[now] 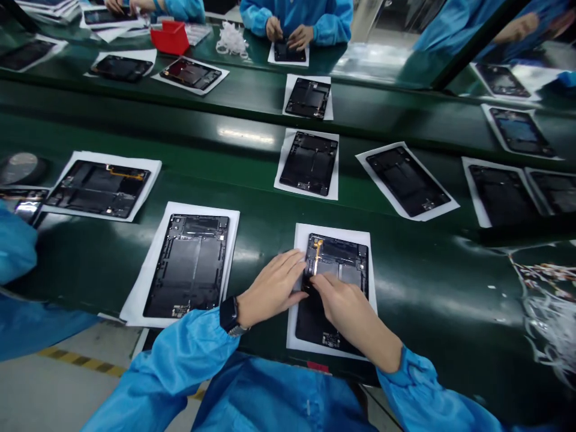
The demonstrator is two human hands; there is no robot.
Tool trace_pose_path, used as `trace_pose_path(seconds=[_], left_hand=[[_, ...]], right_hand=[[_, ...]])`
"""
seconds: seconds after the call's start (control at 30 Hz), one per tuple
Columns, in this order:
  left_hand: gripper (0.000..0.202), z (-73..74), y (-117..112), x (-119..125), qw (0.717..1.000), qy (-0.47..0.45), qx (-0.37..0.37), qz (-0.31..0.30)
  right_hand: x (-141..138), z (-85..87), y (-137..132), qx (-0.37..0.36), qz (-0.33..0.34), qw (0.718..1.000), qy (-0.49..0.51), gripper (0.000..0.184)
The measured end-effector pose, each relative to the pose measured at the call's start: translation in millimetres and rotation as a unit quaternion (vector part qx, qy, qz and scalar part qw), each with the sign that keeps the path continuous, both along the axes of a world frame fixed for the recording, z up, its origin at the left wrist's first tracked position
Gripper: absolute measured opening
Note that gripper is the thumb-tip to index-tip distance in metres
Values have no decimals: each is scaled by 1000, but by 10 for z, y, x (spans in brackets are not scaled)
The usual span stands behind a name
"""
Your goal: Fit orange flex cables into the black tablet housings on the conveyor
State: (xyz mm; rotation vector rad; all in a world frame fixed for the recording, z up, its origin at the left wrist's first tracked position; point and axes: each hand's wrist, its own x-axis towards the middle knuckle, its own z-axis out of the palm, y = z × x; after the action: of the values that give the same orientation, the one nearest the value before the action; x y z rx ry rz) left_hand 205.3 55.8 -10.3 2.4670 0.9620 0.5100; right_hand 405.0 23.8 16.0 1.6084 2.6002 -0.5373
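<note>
A black tablet back housing (pixel 346 261) lies on a white paper sheet (pixel 366 240) at the near edge of the green belt, with an orange flex cable (pixel 317 252) running down its upper left. My left hand (pixel 272 288) rests flat on the housing's left edge, fingers pointing right. My right hand (pixel 344 306) lies over the middle of the housing, its fingertips pressing at the lower end of the orange cable. Neither hand grips anything. A black watch (pixel 228 314) sits on my left wrist.
Another housing on paper (pixel 189 264) lies to the left, and several more (pixel 309 162) sit farther along the green belt (pixel 427 288). A person in blue (pixel 292 33) works opposite. A red tray (pixel 170 37) stands far left. White scraps (pixel 551 324) pile at right.
</note>
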Motion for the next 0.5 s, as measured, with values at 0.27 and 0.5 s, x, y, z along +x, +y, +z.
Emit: trace_pose_path(seconds=[0.27, 0.5], left_hand=[[88, -109, -28, 66, 1000, 13, -29, -2], [85, -58, -23, 54, 999, 33, -42, -2]], right_hand=[[-6, -54, -52, 28, -25, 999, 17, 17], [54, -117, -123, 86, -46, 984, 150, 16]])
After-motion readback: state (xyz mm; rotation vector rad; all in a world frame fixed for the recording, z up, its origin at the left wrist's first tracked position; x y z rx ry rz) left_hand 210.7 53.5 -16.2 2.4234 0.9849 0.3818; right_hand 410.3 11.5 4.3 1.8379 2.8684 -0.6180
